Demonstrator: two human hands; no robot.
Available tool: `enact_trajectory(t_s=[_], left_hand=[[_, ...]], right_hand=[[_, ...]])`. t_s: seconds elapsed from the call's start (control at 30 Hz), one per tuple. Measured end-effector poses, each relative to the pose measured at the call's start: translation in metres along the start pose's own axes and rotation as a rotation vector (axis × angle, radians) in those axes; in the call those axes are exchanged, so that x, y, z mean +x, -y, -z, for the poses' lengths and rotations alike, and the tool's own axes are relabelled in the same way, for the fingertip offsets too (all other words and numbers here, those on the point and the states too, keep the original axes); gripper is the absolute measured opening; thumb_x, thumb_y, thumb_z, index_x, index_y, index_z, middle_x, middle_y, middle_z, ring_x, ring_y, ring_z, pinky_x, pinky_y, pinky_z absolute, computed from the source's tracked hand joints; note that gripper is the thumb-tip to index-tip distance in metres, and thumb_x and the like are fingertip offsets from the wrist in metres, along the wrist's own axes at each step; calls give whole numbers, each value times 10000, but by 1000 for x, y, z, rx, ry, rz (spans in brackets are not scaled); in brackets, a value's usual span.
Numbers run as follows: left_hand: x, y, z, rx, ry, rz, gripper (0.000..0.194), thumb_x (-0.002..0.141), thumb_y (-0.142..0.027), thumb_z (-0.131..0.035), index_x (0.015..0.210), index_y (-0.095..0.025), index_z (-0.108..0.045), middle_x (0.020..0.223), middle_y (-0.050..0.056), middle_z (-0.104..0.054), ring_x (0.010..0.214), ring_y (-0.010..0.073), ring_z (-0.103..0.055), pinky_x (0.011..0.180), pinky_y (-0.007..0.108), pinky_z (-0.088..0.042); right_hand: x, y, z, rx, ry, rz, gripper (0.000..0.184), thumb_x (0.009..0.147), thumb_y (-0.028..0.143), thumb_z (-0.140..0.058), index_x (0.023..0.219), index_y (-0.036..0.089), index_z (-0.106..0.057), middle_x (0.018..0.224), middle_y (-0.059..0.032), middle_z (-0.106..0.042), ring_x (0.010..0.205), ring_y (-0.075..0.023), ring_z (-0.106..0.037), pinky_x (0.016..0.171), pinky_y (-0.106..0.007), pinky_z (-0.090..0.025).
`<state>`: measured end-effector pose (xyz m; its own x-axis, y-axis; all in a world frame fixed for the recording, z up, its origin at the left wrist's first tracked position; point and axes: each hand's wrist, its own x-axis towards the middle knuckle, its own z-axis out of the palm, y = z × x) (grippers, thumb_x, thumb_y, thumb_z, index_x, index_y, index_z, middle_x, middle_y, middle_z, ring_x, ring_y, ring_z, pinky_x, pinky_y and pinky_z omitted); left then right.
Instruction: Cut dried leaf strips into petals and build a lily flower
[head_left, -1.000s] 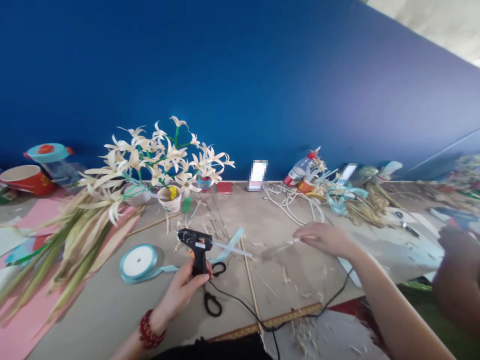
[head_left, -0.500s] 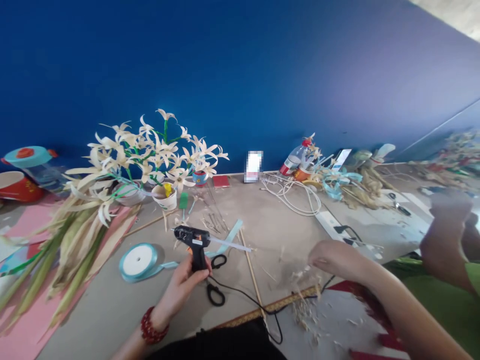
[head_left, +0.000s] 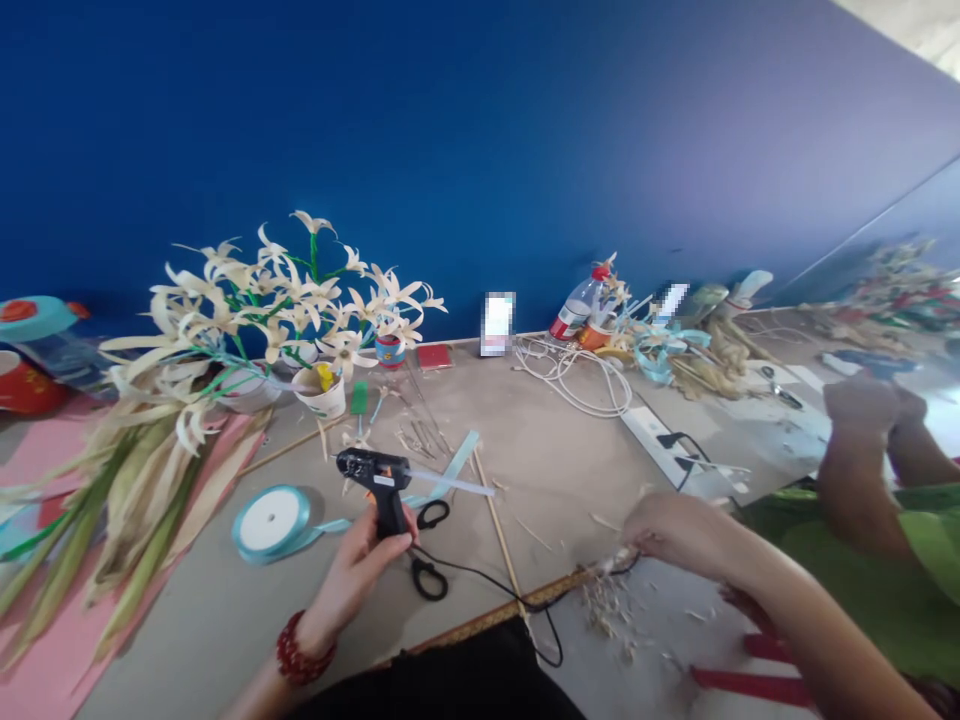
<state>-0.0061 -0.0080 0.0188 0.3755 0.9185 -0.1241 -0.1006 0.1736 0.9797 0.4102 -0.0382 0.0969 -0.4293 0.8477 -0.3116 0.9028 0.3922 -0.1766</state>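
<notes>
My left hand (head_left: 366, 555), with a red beaded bracelet on its wrist, is wrapped round the grip of a black hot glue gun (head_left: 375, 475). A translucent glue stick (head_left: 454, 482) juts from the gun's back, and its nozzle points left. Black-handled scissors (head_left: 430, 580) lie partly behind that hand. At the table's front edge, my right hand (head_left: 675, 535) is closed, fingers curled downward and slightly blurred; what they pinch is unclear. Pale scraps (head_left: 611, 600) hang or fall just below it, and the gun's black cord (head_left: 480, 577) runs toward it.
Left of the gun lies a light blue ribbon spool (head_left: 271, 522). White husk-like flowers (head_left: 300, 300) stand in cups behind, beside dried husks (head_left: 135, 500). A power strip (head_left: 660, 445), white cable (head_left: 585, 380) and bottle (head_left: 577, 308) are rightward. A co-worker's arms (head_left: 862, 430) are at far right.
My right hand has dropped slightly toward the table's front edge, close to the pale scraps. My left hand still holds the glue gun; the whole view has shifted a little.
</notes>
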Motion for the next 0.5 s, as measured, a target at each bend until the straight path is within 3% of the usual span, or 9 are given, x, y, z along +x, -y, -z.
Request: enact_trajectory(t_s=[0.1, 0.2, 0.27, 0.37, 0.47, 0.5], left_hand=[[2, 0, 0, -7, 9, -5, 176, 845, -309, -609, 951, -169, -614, 876, 47, -631, 839, 208, -574, 799, 316, -452], [2, 2, 0, -11, 29, -6, 179, 853, -308, -604, 967, -170, -604, 895, 50, -626, 847, 205, -571, 800, 316, -449], [1, 4, 0, -5, 26, -18, 175, 859, -304, -597, 970, -169, -601, 898, 51, -625, 847, 201, -567, 797, 313, -446], [0, 4, 1, 13, 19, -43, 158, 861, -293, -587, 955, -165, -598, 879, 50, -625, 840, 198, -560, 793, 311, -441], [1, 2, 2, 5, 17, -53, 151, 864, -289, -575, 950, -166, -592, 863, 48, -623, 821, 195, -554, 771, 306, -438], [2, 0, 1, 0, 15, -52, 152, 863, -289, -575, 949, -166, -592, 859, 47, -622, 815, 193, -551, 763, 304, -436]], right_hand=[[-24, -33, 15, -78, -49, -90, 306, 872, 185, -485, 879, 246, -784, 911, -82, -781, 843, -245, -717, 759, -307, -521], [-10, -58, 19, -219, -242, -288, 371, 910, 235, -407, 998, 197, -766, 1023, -133, -761, 931, -306, -697, 797, -394, -525], [4, -67, 12, -206, -306, -341, 398, 915, 228, -381, 1041, 156, -752, 1091, -170, -736, 1010, -334, -673, 856, -446, -508], [3, -66, -4, -141, -222, -279, 316, 832, 181, -475, 867, 189, -788, 913, -130, -778, 867, -291, -718, 757, -371, -542], [-31, -61, -18, -42, -75, -176, 223, 672, 140, -586, 547, 244, -738, 589, -42, -737, 576, -197, -695, 550, -241, -512], [-45, -61, -20, -30, -84, -194, 227, 640, 139, -596, 472, 248, -702, 519, -33, -707, 513, -186, -670, 515, -235, -499]])
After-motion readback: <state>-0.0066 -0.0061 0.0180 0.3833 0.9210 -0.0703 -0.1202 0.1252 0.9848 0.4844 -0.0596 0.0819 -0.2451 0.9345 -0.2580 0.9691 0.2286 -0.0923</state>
